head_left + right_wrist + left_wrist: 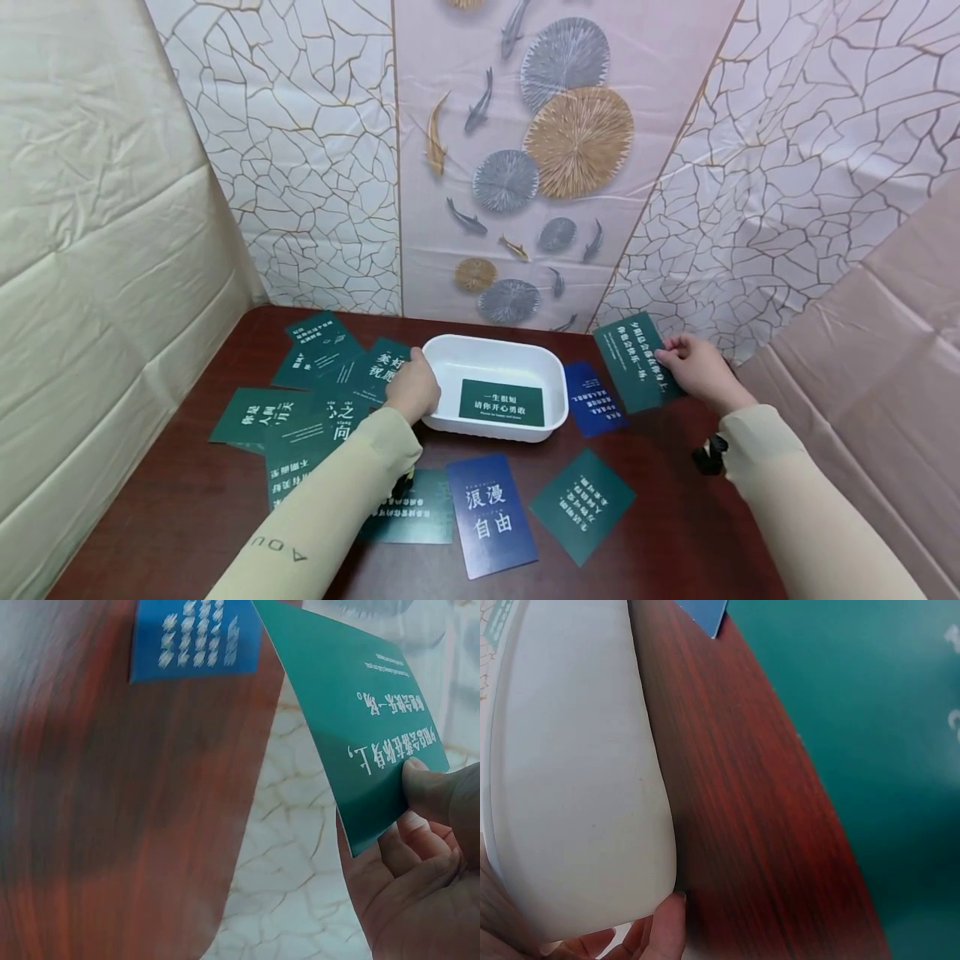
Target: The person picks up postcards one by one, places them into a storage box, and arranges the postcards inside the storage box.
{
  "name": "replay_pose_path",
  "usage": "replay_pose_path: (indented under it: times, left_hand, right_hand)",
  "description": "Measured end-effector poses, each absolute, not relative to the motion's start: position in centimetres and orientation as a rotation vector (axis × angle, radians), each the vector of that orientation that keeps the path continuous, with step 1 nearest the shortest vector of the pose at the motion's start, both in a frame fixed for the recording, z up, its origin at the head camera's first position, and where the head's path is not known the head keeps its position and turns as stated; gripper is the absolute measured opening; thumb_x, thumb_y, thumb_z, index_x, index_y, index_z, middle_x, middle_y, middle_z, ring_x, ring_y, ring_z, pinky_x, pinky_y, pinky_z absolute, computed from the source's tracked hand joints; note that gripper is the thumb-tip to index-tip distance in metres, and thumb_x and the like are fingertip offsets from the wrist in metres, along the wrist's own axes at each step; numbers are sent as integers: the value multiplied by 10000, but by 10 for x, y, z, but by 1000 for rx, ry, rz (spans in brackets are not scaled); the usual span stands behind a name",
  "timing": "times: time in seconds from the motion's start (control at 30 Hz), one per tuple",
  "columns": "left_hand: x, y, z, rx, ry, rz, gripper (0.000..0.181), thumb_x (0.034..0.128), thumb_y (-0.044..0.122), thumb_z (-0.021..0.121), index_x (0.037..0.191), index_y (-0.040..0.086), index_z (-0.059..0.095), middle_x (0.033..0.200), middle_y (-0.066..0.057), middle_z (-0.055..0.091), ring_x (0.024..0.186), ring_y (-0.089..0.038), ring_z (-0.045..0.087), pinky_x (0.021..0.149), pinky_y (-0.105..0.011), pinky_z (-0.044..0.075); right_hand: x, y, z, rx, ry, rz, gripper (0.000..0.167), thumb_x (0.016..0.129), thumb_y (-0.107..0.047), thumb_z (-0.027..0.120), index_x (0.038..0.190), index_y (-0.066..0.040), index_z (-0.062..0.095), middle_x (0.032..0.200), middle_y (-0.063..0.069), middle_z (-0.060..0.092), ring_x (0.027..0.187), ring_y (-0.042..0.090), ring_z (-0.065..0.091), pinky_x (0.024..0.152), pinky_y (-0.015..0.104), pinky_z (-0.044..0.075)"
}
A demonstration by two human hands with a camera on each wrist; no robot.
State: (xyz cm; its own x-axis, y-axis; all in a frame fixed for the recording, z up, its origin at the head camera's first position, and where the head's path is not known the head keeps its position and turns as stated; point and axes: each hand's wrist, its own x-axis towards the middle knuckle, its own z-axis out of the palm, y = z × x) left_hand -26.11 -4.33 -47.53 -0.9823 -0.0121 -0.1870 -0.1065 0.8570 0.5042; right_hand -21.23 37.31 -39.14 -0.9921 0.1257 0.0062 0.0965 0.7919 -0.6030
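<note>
My left hand grips the left end of a white plastic basin. In the left wrist view the fingertips curl against the lower edge of its wall. A green card with white writing lies in the basin. At the right, my right hand pinches another green card by its edge. The right wrist view shows the thumb on the printed face of that card and fingers behind it, with the card raised off the table.
A blue card lies just right of the basin. In front are a blue card, a green card and a partly covered green card. Several overlapping green cards spread over the left of the dark red table. Patterned cloth hangs behind.
</note>
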Motion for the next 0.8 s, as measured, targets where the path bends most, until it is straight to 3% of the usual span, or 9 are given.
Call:
replay_pose_path:
  times: [0.5,0.8]
  left_hand:
    - [-261,-43,-474,-73,2868,784,726,893,99,612,1467,-33,187,994,-226,588,818,-331,619,682,-482,514]
    - [-261,-43,-474,-89,2847,796,677,894,95,615,1437,-29,230,1033,-232,598,895,-341,627,760,-499,512]
  right_hand:
    - [-220,315,-377,24,-2910,1071,225,1018,-236,512,1125,-40,482,907,174,653,699,243,641,596,381,537]
    - [-225,288,-378,109,-2942,1109,175,1011,-200,529,1117,-63,502,903,149,668,737,265,644,645,415,531]
